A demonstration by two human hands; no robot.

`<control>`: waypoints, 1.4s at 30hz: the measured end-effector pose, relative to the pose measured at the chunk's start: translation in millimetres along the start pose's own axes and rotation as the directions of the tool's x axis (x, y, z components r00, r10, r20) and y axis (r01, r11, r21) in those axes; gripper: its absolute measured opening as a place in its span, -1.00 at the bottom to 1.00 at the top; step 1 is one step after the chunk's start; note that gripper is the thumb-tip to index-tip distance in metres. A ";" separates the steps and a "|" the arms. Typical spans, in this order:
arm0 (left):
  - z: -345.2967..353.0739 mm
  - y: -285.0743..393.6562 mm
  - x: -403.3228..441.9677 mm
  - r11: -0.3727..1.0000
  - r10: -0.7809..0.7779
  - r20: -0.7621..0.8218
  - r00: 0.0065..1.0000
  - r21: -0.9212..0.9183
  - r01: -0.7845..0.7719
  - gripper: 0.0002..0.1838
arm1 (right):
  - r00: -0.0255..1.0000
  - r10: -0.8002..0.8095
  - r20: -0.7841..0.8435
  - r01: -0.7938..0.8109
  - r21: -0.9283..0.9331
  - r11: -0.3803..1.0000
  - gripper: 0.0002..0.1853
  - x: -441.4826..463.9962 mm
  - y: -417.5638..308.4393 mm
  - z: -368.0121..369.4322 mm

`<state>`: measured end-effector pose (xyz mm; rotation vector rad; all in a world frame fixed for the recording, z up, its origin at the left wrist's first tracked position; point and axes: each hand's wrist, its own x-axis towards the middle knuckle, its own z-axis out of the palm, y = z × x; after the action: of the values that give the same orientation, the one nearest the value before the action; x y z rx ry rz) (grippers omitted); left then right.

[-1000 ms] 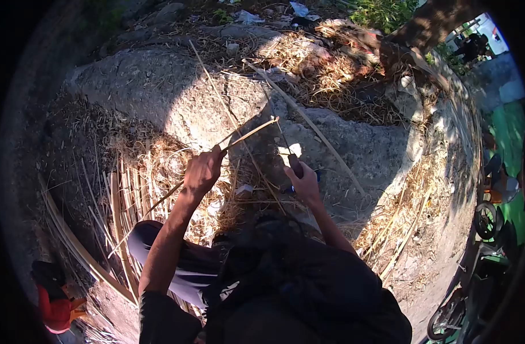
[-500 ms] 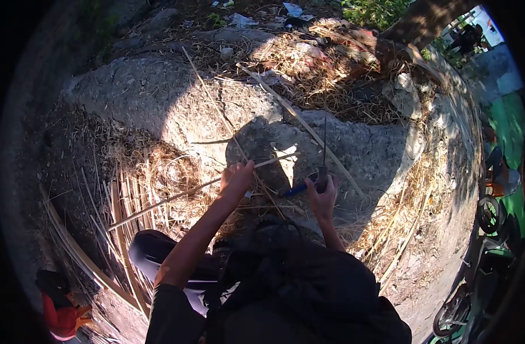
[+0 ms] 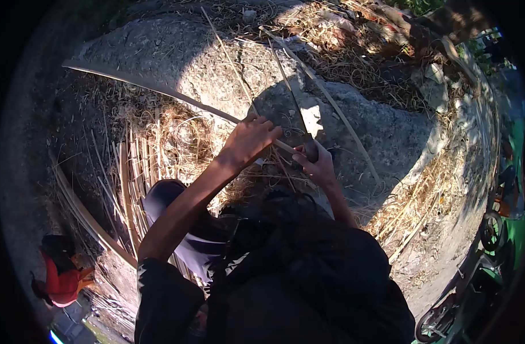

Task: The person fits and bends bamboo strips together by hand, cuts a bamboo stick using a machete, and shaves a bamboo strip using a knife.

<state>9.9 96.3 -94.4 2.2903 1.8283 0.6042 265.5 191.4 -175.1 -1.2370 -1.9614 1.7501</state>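
My left hand [image 3: 250, 139] is closed around a long bamboo strip [image 3: 153, 87], which runs from the upper left down to my right hand. A knife with a dark handle [image 3: 311, 150] and a long, thin blade [image 3: 289, 86] is gripped in my right hand [image 3: 321, 166]. The blade points up and slightly left over the rock. The near end of the strip lies beside the knife handle at my right fingers; whether they also hold it is unclear. Another thin strip [image 3: 231, 57] lies on the rock beyond my left hand.
A large rock [image 3: 365, 126] spans the front, with a strip [image 3: 342, 114] lying across it. Several bamboo strips [image 3: 125, 183] lie at left. Dry shavings [image 3: 360, 66] cover the ground. A person in red [image 3: 62, 278] is at lower left; wheels [image 3: 491, 229] stand at right.
The held strip has swung from pointing down-left to up-left, and its near end is now at my right hand. The knife has tilted left, and my hands are closer together.
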 end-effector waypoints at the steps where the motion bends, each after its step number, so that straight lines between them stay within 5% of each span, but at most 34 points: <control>1: -18.7 8.5 -4.1 0.998 -0.004 -0.053 0.999 -0.056 0.001 -0.75 | 0.999 -0.033 -0.001 0.033 0.031 0.999 -0.59 1.7 2.8 6.1; 4: -112.8 49.9 -57.4 0.985 -0.170 -0.295 0.940 -0.012 0.174 -0.76 | 1.000 -0.021 -0.015 0.021 0.003 1.000 -0.66 7.8 3.7 13.8; 5: -118.3 49.5 -110.7 0.917 -0.374 -0.521 0.767 -0.081 0.391 -0.81 | 0.999 -0.026 -0.035 0.027 0.032 0.999 -0.66 5.5 8.7 13.0; 7: -67.3 50.1 -274.6 0.513 -0.789 -0.569 0.233 -0.401 0.759 -0.75 | 0.990 -0.118 -0.070 0.112 -0.086 0.990 -0.68 8.2 10.5 6.4; 8: -43.0 50.9 -354.1 0.273 -0.864 -0.498 -0.074 -0.587 0.762 -0.65 | 0.994 -0.083 -0.072 0.078 -0.064 0.995 -0.69 8.6 12.3 4.5; 9: -1.6 94.7 -426.1 -0.118 -0.972 -0.146 -0.186 -0.380 0.917 -0.68 | 0.991 -0.090 -0.094 0.084 -0.064 0.994 -0.69 9.9 13.4 3.4; 10: 39.8 138.2 -498.4 -0.263 -0.935 0.228 -0.270 0.063 0.963 -0.62 | 0.989 -0.097 -0.115 0.090 -0.059 0.994 -0.70 10.7 15.1 3.6; 11: 61.0 174.1 -507.3 -0.339 -0.823 0.398 -0.405 0.228 0.913 -0.62 | 0.979 -0.149 -0.140 0.131 -0.129 0.983 -0.70 14.5 20.4 3.4; 12: 70.5 193.5 -492.7 -0.449 -0.791 0.387 -0.474 0.158 0.879 -0.62 | 0.980 -0.135 -0.146 0.118 -0.123 0.985 -0.71 17.1 21.3 1.9; 14: 78.5 205.4 -461.1 -0.559 -0.784 0.331 -0.525 -0.009 0.829 -0.62 | 0.983 -0.107 -0.148 0.106 -0.016 0.994 -0.73 21.3 27.6 0.1; 18: 70.1 183.8 -420.0 -0.570 -0.809 0.278 -0.518 -0.156 0.806 -0.61 | 0.992 -0.003 -0.127 -0.001 -0.032 0.999 -0.73 21.6 21.9 -0.3; 20: 65.1 177.8 -408.6 -0.571 -0.813 0.261 -0.521 -0.182 0.800 -0.61 | 0.980 -0.132 -0.146 0.119 -0.090 0.989 -0.72 22.1 15.1 5.8; 29: 76.1 132.9 -394.3 -0.510 -0.854 0.224 -0.470 -0.172 0.843 -0.61 | 0.963 -0.208 -0.173 0.162 -0.243 0.956 -0.66 9.7 -0.6 -27.2; 31: 80.7 121.0 -387.3 -0.499 -0.860 0.213 -0.463 -0.166 0.850 -0.61 | 0.981 -0.133 -0.139 0.066 -0.407 0.911 -0.61 -2.6 -5.3 -39.3; 35: 86.9 102.5 -376.4 -0.492 -0.865 0.202 -0.459 -0.161 0.856 -0.61 | 0.935 -0.259 -0.242 0.115 -0.482 0.868 -0.52 -16.1 26.8 -54.6; 42: 96.2 98.2 -373.1 -0.495 -0.866 0.199 -0.459 -0.203 0.845 -0.61 | 0.917 -0.318 -0.242 0.217 -0.367 0.905 -0.65 -21.1 -7.6 -58.6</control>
<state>70.8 -273.5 -227.2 -0.4139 2.4823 0.4006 314.2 218.2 -145.9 -1.1699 -2.1740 1.0599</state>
